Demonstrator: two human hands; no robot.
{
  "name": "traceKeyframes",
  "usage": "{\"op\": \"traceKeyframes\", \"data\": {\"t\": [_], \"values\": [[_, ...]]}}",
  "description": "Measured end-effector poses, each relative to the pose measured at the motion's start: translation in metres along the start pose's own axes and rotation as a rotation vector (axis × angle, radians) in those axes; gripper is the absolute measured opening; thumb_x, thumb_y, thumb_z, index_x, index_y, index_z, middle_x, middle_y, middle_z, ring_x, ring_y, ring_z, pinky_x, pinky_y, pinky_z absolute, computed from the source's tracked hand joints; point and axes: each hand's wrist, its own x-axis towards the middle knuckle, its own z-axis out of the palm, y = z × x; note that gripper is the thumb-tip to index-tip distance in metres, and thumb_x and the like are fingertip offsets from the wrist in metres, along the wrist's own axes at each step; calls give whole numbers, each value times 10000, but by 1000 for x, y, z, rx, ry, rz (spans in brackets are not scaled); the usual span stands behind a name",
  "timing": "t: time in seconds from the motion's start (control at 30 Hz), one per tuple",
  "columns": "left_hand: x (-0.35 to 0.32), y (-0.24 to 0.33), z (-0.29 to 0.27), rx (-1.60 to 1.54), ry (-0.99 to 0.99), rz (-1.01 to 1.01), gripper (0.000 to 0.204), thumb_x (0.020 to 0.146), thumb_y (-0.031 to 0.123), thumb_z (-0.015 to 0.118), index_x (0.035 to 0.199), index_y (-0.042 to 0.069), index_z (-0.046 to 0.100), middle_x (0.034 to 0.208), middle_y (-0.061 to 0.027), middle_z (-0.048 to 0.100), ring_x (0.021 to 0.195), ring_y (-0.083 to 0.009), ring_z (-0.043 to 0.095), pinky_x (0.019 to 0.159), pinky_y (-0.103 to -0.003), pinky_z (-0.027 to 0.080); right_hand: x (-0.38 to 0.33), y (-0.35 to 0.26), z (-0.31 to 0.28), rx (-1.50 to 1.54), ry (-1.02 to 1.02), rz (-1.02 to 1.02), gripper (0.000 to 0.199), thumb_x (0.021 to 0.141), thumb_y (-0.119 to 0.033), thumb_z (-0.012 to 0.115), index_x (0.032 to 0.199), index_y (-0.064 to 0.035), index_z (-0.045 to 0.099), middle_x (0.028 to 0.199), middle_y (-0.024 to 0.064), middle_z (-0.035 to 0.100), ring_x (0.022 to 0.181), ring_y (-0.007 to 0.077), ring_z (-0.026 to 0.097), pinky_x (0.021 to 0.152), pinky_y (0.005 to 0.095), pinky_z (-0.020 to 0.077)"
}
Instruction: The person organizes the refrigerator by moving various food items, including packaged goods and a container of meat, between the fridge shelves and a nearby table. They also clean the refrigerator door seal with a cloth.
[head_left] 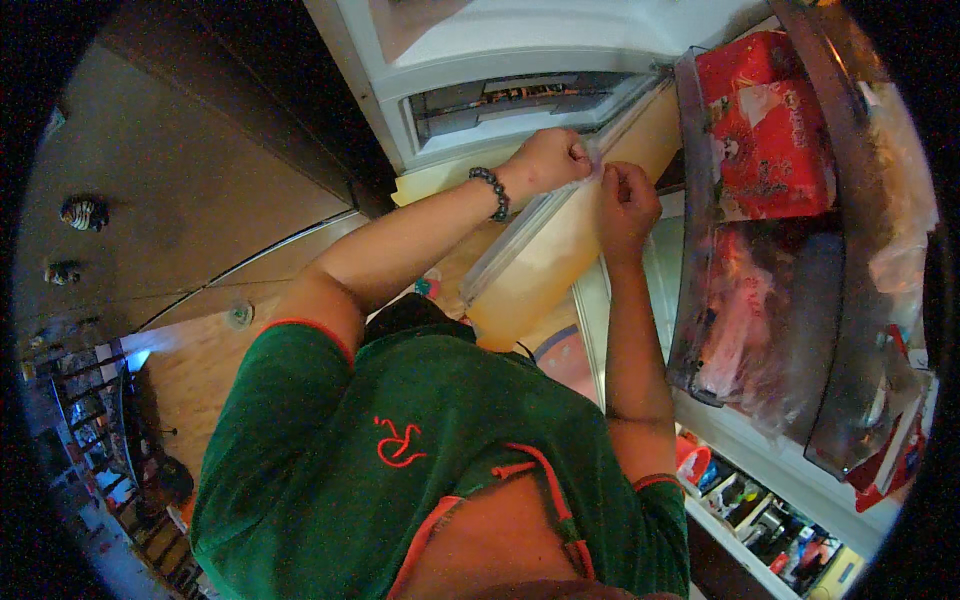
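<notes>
A long, pale yellow translucent thing (540, 275) hangs in front of me, with a clear ridged strip along its upper edge. It looks like a large zip-top plastic bag, though its full shape is hidden. On that strip, near its middle, my left hand (548, 160) is closed in a pinch; a dark bead bracelet (489, 193) circles its wrist. Just to the right, my right hand (630, 205) pinches the same edge with curled fingers. The two hands almost meet. What lies inside the thing cannot be made out.
An open fridge (400, 100) is ahead. At right, its door shelves hold a red package (770, 140) and plastic-wrapped goods (740, 320). An open drawer (760, 530) of small items sits lower right. Brown cabinet panels (200, 150) stand left, above a wooden floor (190, 370).
</notes>
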Motion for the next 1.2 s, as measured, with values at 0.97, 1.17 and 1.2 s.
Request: {"op": "traceKeyframes", "data": {"t": [0.97,1.17,1.2], "values": [[-222,-23,-155,-468,-238,-446,153,809,162,634,893,40,597,870,-69,638,740,-159,587,661,-278,488,10,-19,60,272,135,-16,19,780,-34,591,763,-25,591,686,102,565,628,238,526,582,336,427],[-220,-12,-165,-1208,75,-418,336,816,152,650,1108,24,543,969,-71,635,852,-162,618,763,-288,519,31,-49,76,129,146,-509,59,724,-37,604,759,-52,559,738,91,550,724,295,530,698,445,402],[-221,-21,-163,-1248,94,-393,390,821,185,653,1150,19,526,982,-69,632,849,-156,619,747,-290,523,21,-63,67,69,90,-515,69,725,-43,608,763,-54,551,745,95,541,738,300,525,700,451,395]]}}
